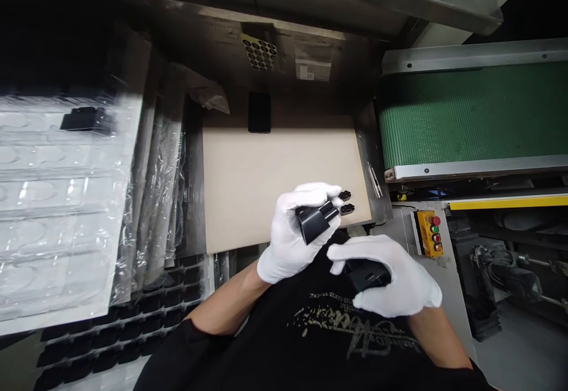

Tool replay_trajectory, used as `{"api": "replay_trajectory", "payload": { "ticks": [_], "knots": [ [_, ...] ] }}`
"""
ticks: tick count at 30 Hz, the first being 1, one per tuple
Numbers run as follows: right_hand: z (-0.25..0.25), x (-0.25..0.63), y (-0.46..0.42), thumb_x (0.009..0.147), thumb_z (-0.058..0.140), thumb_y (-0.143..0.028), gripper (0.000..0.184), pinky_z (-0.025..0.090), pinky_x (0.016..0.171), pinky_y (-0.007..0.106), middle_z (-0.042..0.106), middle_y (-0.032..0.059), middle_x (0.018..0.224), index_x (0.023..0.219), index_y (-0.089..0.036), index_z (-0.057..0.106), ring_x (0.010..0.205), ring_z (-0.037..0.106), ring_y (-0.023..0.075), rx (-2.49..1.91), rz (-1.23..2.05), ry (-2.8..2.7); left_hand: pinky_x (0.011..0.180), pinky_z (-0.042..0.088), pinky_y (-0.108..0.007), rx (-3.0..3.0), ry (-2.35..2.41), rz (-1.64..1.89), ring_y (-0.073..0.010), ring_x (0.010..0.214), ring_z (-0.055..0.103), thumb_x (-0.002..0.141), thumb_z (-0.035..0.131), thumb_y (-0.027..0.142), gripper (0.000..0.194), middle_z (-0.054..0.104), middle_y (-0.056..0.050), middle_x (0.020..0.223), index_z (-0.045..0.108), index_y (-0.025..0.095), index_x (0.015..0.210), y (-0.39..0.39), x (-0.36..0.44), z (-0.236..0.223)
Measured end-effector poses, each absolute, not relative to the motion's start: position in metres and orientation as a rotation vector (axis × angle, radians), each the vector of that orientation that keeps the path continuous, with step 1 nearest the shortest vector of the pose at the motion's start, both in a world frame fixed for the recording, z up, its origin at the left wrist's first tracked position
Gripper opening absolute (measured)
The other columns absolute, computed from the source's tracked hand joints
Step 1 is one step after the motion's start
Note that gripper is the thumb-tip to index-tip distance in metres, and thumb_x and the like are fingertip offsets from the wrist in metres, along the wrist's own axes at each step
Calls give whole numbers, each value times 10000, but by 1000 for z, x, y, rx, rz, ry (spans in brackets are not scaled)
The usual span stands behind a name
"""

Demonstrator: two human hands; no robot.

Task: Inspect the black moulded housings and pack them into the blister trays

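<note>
Left hand [288,231] white-gloved, raised ahead of torso, fingers [313,193] curled in closed grip, tips toward right side; left forearm [231,302] bare, slanting in from lower left; right hand [390,278] also white-gloved, lower and closer to body, curled in grip, apart from left; right forearm [439,338] bare, angled inward from lower right

Wears a black short-sleeved T-shirt [266,349], printed on the front with large pale script [366,343], a line of smaller lettering [328,298] and scattered flecks [306,322]. Has left hand [293,231] and right hand [399,278] covered by plain white gloves [284,255].
</note>
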State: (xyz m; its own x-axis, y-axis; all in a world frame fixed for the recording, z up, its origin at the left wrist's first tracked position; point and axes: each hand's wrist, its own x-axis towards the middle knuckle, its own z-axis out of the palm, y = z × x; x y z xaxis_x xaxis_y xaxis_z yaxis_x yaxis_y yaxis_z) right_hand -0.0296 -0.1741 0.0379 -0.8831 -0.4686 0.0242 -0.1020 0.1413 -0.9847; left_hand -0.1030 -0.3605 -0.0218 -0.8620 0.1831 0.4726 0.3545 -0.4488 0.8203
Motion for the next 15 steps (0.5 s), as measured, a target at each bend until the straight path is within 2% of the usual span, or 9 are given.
{"api": "replay_trajectory", "payload": {
  "ticks": [3,6,9,15],
  "knots": [
    [36,-30,-171,839,841,-154,672,628,946,343,819,41,1116,1485,-262,688,989,761,190,-500,-1847,2119,973,681,-366,-782,-1642,-2319,-174,1079,768,972,753,97,467,718,-89,1322,595,261,1380,-359,-106,-23],
    [33,-28,-167,837,852,-140,659,627,953,336,827,47,1137,1467,-265,707,1011,773,195,-448,-1881,2101,1015,666,-428,-712,-1802,-2101,-229,1158,748,988,759,193,501,713,-105,1376,600,291,1453,-357,-111,-24],
    [28,-25,-164,836,861,-142,612,627,969,339,836,51,1133,1423,-261,739,1010,787,200,-334,-1900,2083,1046,643,-438,-606,-1800,-1896,-266,1242,722,979,770,220,593,700,-102,1416,576,311,1532,-349,-123,-19],
    [21,-23,-162,861,886,-320,478,632,988,400,836,90,1091,1321,-219,802,1021,784,239,-113,-1971,1994,1058,627,-480,-484,-1663,-1573,-292,1287,699,989,748,212,644,677,-103,1470,536,298,1591,-331,-148,6]
  ]
}}
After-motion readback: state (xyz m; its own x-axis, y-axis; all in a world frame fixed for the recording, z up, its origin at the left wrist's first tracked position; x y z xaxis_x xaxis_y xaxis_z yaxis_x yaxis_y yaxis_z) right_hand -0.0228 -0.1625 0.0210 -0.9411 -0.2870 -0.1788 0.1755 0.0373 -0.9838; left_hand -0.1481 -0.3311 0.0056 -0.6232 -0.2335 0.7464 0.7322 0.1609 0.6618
